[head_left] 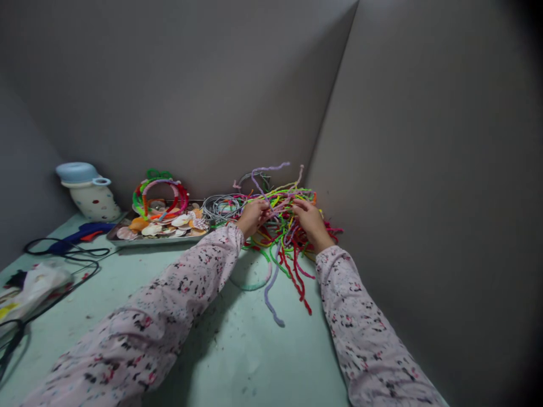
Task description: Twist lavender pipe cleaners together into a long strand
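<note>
A tangled pile of fuzzy pipe cleaners (282, 232) in red, green, yellow, pink and lavender lies against the wall. My left hand (253, 217) is at the pile's left side, fingers pinched on pipe cleaners; a lavender one (271, 168) rises in a bend above those fingertips. At the right side, my right hand (311, 221) has its fingers closed on pale pink strands among the pile. Which single strands each hand grips is partly hidden. A long lavender strand (271, 302) and red strands (299, 277) trail toward me over the table.
Left of the pile stands a metal tray (156, 243) with seashells (169, 228) and colourful wrapped headbands (160, 195). Coiled grey wire (221, 207) sits beside it. A cup with a blue lid (91, 192), black cable (80, 254) and plastic bag (44, 282) are farther left. Grey walls bound the table (254, 356).
</note>
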`<action>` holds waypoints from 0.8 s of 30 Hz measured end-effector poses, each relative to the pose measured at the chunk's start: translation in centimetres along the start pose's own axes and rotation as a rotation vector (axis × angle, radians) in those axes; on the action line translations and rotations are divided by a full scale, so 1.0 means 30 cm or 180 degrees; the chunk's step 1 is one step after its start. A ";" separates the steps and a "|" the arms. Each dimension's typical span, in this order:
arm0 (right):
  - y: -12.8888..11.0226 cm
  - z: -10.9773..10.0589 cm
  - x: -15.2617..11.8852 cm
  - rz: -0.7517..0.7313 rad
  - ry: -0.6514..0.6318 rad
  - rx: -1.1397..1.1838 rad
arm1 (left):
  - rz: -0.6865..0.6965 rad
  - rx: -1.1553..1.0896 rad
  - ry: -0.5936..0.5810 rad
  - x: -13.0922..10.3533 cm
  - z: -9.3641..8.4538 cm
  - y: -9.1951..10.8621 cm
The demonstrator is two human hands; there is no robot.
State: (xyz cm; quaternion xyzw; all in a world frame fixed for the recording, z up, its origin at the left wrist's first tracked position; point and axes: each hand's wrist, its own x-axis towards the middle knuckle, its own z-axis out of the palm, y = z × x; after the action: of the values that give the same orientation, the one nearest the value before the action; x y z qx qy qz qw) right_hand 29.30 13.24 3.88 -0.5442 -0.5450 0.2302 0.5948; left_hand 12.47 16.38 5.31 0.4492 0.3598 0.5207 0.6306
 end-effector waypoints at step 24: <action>0.050 0.089 -0.078 -0.1026 -0.0020 -0.1652 | 0.0270 0.0363 0.0420 -0.034 -0.015 0.021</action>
State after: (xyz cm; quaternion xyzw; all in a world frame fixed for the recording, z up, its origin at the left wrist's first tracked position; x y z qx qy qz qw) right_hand 26.68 12.72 1.09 -0.5838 -0.6668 -0.0124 0.4631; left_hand 11.64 15.51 5.73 0.4640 0.4104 0.5541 0.5562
